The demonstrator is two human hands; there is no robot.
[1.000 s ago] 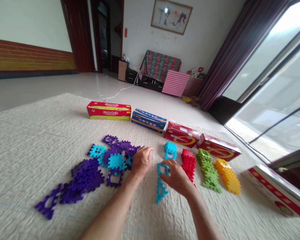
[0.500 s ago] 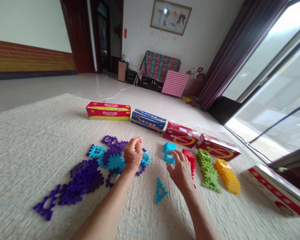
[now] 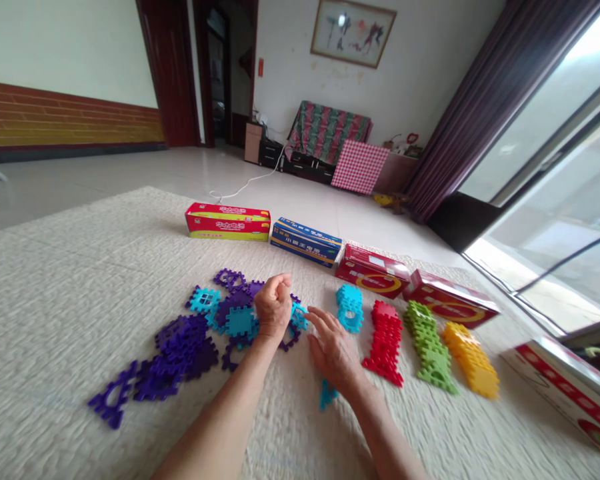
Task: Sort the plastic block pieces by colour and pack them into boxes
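Note:
My left hand (image 3: pixel 273 308) is closed in a pinch on a cyan puzzle piece (image 3: pixel 299 316) at the right edge of a loose pile of purple and cyan pieces (image 3: pixel 195 333). My right hand (image 3: pixel 333 350) is open with its fingers stretched toward that piece, holding nothing. A cyan triangle piece (image 3: pixel 327 395) lies on the mat, partly hidden under my right wrist. To the right stand sorted rows: a cyan stack (image 3: pixel 350 307), a red row (image 3: pixel 386 340), a green row (image 3: pixel 429 347) and a yellow row (image 3: pixel 473 360).
The pieces lie on a cream quilted mat (image 3: pixel 55 320). Several long boxes line its far side: a red and yellow box (image 3: pixel 228 221), a blue box (image 3: pixel 306 241), two red boxes (image 3: pixel 375 279). Another box (image 3: pixel 565 387) sits at the right. A window and curtain are beyond.
My right hand left the cyan stack, where it set a cyan piece, and moved left toward my left hand. My left hand lifted a cyan piece from the pile. The view shifted slightly.

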